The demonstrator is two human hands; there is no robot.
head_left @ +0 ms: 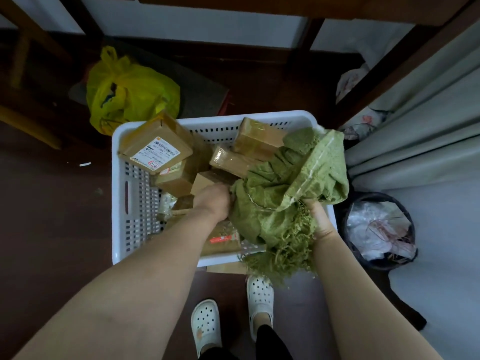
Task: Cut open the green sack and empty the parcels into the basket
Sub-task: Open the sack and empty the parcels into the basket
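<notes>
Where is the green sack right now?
In the head view, the green sack lies crumpled over the right side of the white basket, between the left hand and right hand, with brown parcels to its left and a black bin to its right.

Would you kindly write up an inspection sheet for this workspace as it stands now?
Surface: dark floor, with the basket standing on it.
Job's things: green sack crumpled over the white basket, its frayed end hanging past the near rim; brown parcels piled inside the basket.
Clutter: yellow bag beyond the basket; white scrap on the floor at left.
Hands: right hand grips the sack's frayed end; left hand is at the sack's left edge, fingers hidden.
Cables: nothing seen.
Surroundings: lined bin right of the basket; curtain at right.
</notes>
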